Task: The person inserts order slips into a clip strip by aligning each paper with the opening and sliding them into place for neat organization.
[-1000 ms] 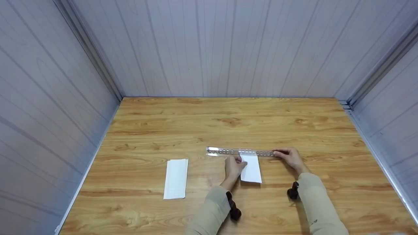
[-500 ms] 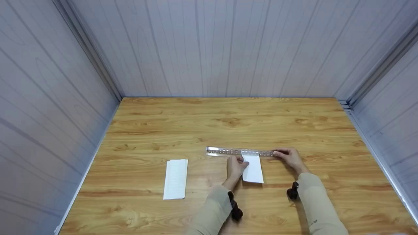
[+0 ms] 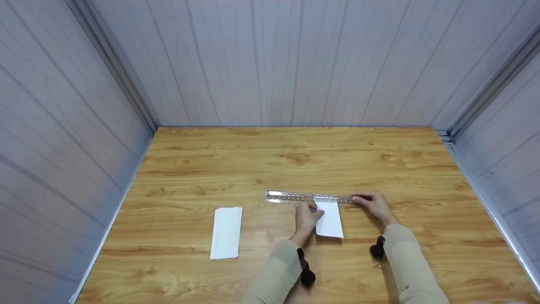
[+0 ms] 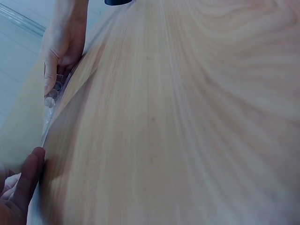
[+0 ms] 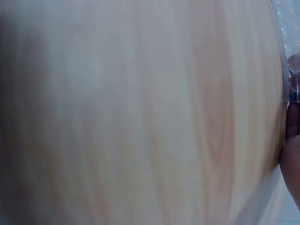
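Observation:
A clear plastic ruler [image 3: 289, 196] with a row of round holes lies crosswise on the table. My right hand [image 3: 374, 205] grips its right end between thumb and fingers; in the right wrist view the ruler [image 5: 289, 42] shows at the right edge, beside that hand [image 5: 291, 161]. A white slip of paper [image 3: 330, 221] has its far edge under the ruler and its near end lifted a little. My left hand [image 3: 307, 216] pinches the slip's left side near the ruler. At the lower left of the left wrist view, part of the left hand [image 4: 23, 187] is visible.
A small stack of white paper slips [image 3: 226, 232] lies on the wooden table [image 3: 177, 169], left of the left hand. Pale panel walls [image 3: 278, 63] stand at the back and both sides. A dark camera mount [image 3: 307, 270] sits on each wrist.
My left hand has moved slightly to the right with the white slip, sliding it along under the ruler. The right hand and the ruler have stayed nearly in place.

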`<state>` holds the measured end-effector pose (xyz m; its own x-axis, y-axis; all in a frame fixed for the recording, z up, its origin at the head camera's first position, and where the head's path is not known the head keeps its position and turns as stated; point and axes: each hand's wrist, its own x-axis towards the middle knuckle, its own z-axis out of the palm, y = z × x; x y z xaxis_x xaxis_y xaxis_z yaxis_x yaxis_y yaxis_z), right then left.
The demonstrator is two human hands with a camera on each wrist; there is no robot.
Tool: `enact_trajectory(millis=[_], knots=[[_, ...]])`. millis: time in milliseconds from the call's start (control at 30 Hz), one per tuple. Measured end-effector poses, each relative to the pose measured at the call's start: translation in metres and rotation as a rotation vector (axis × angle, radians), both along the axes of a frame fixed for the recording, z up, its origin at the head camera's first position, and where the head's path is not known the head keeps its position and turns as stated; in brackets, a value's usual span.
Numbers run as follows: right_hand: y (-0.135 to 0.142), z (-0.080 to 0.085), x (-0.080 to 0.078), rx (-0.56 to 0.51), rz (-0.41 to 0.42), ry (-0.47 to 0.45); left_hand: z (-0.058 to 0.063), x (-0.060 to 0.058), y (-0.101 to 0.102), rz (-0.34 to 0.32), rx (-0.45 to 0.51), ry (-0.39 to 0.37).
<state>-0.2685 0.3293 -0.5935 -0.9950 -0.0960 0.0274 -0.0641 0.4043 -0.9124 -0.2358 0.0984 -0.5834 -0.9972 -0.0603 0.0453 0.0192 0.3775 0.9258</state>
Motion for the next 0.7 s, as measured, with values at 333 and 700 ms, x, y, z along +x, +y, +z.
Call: enact_trajectory(millis=[333, 700], knots=[[-0.0013, 0.0017, 0.0011, -0.003, -0.027, 0.02, -0.0021, 0.0001, 0.0042, -0.004, -0.032, -0.003], [-0.001, 0.0013, 0.0008, -0.028, -0.027, -0.017, -0.0032, -0.0005, 0.0081, -0.006, -0.029, 0.021]])
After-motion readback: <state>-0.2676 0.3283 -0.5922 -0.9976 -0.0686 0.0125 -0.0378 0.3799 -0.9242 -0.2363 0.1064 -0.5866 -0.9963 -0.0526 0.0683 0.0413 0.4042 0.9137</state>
